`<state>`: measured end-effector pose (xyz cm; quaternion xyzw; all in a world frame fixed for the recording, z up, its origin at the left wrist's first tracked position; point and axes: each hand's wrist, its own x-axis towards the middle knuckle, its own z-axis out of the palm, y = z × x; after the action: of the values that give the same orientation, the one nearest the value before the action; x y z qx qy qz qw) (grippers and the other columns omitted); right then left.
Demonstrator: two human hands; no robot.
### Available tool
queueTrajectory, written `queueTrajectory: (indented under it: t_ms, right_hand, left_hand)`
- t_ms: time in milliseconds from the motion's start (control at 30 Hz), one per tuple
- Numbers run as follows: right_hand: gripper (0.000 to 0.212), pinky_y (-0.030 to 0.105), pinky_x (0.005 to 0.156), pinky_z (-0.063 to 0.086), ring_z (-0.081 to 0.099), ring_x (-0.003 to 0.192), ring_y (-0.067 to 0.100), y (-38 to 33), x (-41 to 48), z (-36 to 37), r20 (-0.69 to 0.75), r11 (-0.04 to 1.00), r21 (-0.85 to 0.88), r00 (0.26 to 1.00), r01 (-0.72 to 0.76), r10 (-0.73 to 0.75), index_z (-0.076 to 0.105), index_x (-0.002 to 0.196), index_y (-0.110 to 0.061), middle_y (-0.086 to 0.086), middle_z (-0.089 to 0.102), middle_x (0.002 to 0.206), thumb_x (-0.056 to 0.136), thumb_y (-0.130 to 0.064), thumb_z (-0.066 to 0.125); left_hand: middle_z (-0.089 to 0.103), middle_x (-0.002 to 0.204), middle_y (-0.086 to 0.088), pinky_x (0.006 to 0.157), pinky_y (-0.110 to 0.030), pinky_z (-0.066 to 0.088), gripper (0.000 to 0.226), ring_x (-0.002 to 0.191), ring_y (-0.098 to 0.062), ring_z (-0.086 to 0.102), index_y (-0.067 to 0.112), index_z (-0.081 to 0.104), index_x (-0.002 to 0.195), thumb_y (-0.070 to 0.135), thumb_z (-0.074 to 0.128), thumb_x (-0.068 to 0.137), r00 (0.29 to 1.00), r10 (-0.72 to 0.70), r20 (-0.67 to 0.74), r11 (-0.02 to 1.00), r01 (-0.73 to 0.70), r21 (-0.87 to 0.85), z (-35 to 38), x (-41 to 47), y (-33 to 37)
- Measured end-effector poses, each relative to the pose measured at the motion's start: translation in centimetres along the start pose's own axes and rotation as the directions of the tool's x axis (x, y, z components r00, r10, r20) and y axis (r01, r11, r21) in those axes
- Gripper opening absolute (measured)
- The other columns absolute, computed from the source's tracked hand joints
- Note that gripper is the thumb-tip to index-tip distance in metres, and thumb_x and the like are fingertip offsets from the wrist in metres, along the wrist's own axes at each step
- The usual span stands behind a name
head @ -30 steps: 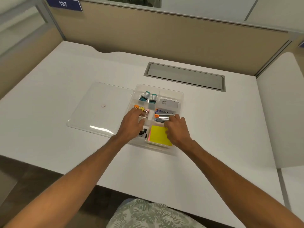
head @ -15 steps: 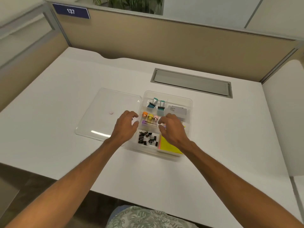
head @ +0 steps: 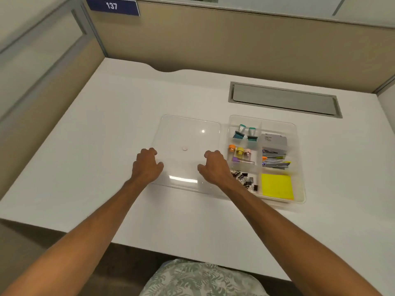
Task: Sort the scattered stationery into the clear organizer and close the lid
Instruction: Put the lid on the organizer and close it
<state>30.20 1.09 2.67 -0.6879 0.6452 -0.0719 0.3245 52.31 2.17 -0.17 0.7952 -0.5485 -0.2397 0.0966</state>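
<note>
Grip: L hand (head: 147,166), R hand (head: 214,168) half-curled over flat clear lid (head: 188,129); hold unclear.

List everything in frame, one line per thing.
clear lid: 1, transparent, flat on desk, left of organizer
clear organizer: 1, transparent, open, right of lid
stamps: 2, teal-topped, back-left compartment
capped items: 3, orange, yellow, pink, middle-left compartment
binder clips: several, black, front-left compartment
sticky notes: 1 pad, yellow, front-right compartment
box: 1, grey, back-right compartment
metal clips: pile, silver, middle-right compartment
desk: 1, white, under everything
cable hatch: 1, grey, desk's back
sign: 1, blue, reads 137, top left
left hand: 1, fingers curled at lid's left edge
right hand: 1, fingers curled at lid's right edge
</note>
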Motion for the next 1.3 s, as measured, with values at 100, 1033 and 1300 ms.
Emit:
queueTrajectory:
  t_ms: [100, 1033, 1300]
  right_hand:
    - [0.019, 0.031, 0.071, 0.038, 0.050, 0.093, 0.028, -0.8, 0.5, 1.4, 0.045, 0.993, 0.013, 0.992, -0.118, 0.117, 0.045, 0.093, -0.008, 0.019, 0.052, 0.114, 0.083, -0.019, 0.058]
    - [0.044, 0.028, 0.085, 0.044, 0.058, 0.107, 0.017, -2.8, 2.3, -2.2, -0.095, 0.958, 0.259, 0.984, -0.122, 0.151, 0.061, 0.124, -0.014, 0.004, 0.061, 0.127, 0.086, -0.038, 0.065]
    - [0.032, 0.042, 0.078, 0.062, 0.072, 0.096, 0.026, -3.0, -0.2, -10.3, -0.085, 0.551, 0.834, 0.994, 0.031, 0.072, 0.069, 0.110, -0.011, 0.009, 0.070, 0.110, 0.093, -0.038, 0.062]
  left_hand:
    - [0.045, 0.133, -0.015, 0.098, -0.043, 0.043, 0.052, 0.123, -0.033, 0.045, 0.012, 0.045, 0.133, 0.030, 0.062, 0.088, 0.997, -0.057, 0.059, 0.997, 0.054, 0.055, -0.2, 0.6, -1.6]
    - [0.076, 0.081, -0.011, 0.064, -0.032, 0.058, 0.013, 0.070, -0.029, 0.074, 0.005, 0.065, 0.096, 0.007, 0.061, 0.083, 0.990, 0.039, 0.134, 0.594, 0.085, -0.800, -9.0, 1.8, 6.1]
    - [0.075, 0.079, 0.002, 0.071, -0.032, 0.061, 0.023, 0.063, -0.013, 0.073, 0.023, 0.069, 0.095, 0.031, 0.077, 0.076, 0.973, 0.231, -0.025, 0.723, -0.189, -0.665, -9.1, -1.9, 14.6]
